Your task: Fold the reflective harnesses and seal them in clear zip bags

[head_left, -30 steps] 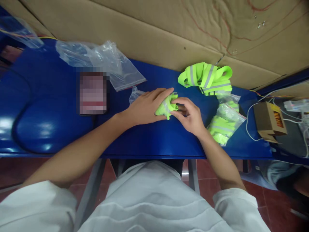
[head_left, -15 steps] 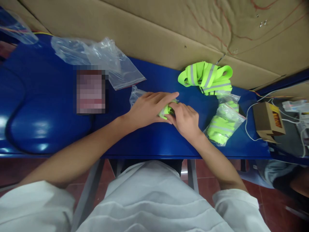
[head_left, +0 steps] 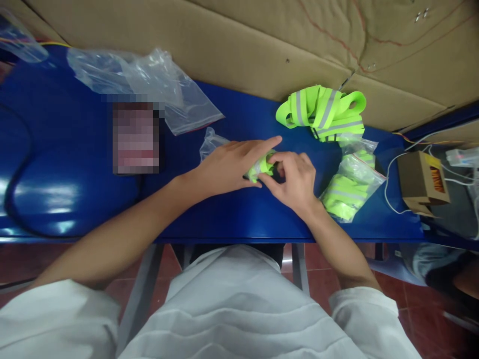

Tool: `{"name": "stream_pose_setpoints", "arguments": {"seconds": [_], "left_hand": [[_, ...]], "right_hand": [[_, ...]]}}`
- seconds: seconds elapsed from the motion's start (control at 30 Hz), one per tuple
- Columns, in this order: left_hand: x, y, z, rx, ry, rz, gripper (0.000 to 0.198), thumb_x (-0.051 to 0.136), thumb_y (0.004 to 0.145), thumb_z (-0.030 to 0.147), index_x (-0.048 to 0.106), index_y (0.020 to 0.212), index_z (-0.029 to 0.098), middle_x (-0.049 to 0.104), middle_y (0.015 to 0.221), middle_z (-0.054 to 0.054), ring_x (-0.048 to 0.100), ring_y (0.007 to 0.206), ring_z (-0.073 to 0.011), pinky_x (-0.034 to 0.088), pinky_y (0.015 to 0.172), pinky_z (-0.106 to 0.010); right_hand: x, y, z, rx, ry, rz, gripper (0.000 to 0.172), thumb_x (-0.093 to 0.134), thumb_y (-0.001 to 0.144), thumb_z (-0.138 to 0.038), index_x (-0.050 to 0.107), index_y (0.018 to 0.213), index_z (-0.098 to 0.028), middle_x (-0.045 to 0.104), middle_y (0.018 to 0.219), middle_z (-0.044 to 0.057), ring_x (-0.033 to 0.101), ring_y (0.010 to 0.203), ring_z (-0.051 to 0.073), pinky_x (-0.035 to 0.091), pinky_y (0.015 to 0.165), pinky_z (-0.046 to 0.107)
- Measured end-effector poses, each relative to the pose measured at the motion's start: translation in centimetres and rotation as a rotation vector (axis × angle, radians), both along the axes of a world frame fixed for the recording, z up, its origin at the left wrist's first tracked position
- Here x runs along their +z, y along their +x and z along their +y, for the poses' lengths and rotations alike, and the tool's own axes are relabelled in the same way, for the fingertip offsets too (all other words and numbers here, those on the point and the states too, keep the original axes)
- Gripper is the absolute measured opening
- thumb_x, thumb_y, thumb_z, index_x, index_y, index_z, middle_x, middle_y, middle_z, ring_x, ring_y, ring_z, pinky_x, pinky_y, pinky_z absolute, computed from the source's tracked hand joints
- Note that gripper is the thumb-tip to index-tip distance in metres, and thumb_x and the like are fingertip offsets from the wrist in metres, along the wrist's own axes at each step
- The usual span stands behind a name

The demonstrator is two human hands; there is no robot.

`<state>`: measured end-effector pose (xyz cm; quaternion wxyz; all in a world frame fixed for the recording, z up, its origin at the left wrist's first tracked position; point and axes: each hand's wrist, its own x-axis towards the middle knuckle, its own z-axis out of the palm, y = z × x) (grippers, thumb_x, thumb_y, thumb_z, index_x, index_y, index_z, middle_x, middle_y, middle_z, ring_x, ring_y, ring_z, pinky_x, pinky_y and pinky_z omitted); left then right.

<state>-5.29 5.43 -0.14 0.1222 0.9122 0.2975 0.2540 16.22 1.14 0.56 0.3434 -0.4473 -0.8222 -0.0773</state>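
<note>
Over the blue table, my left hand is closed around a clear plastic bag and a bundle of yellow-green reflective strap. Part of the bag sticks out behind that hand, and its opening is hidden. My right hand pinches the strap's right end between thumb and fingers. To the right lie filled clear bags holding folded strap of the same kind. Behind them sits a loose pile of yellow-green strap with grey reflective stripes.
Clear plastic bags lie at the back left, beside a blurred-out box-shaped item. A small cardboard box and white cables stand at the right. A cardboard-covered panel borders the back of the blue table. Another person's leg shows at lower right.
My right hand has shifted slightly right and its fingers have opened out a little, showing more of the strap. My left hand keeps its hold. The view has shifted slightly.
</note>
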Motion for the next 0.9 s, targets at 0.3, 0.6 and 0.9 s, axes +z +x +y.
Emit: {"name": "stream_pose_setpoints", "arguments": {"seconds": [0.3, 0.6, 0.9], "left_hand": [[0.2, 1.2, -0.7, 0.084, 0.095, -0.012, 0.072, 0.069, 0.098, 0.035, 0.040, 0.162, 0.019, 0.069, 0.142, -0.017, 0.071, 0.127, -0.0313, 0.059, 0.101, -0.042], [1.2, 0.6, -0.8, 0.163, -0.048, -0.003, 0.070, 0.072, 0.097, 0.039, 0.044, 0.159, 0.025, 0.062, 0.153, -0.012, 0.066, 0.135, -0.0319, 0.055, 0.109, -0.045], [1.8, 0.5, -0.7, 0.221, -0.166, 0.062, 0.075, 0.068, 0.096, 0.030, 0.037, 0.165, 0.030, 0.043, 0.169, -0.014, 0.057, 0.144, -0.0364, 0.049, 0.118, -0.052]], "right_hand": [[0.8, -1.1, -0.5, -0.150, 0.191, -0.277, 0.031, 0.057, 0.107, -0.050, 0.053, 0.115, -0.021, 0.068, 0.088, 0.004, 0.059, 0.079, 0.023, 0.036, 0.077, 0.040], [0.5, -0.2, -0.4, 0.023, -0.161, 0.184, 0.020, 0.061, 0.104, -0.037, 0.054, 0.091, -0.024, 0.067, 0.078, -0.001, 0.063, 0.071, 0.017, 0.050, 0.074, 0.035], [0.6, -0.6, -0.5, 0.176, -0.319, 0.242, 0.015, 0.068, 0.103, -0.035, 0.065, 0.095, -0.023, 0.074, 0.096, 0.002, 0.070, 0.099, 0.021, 0.045, 0.098, 0.041]]}}
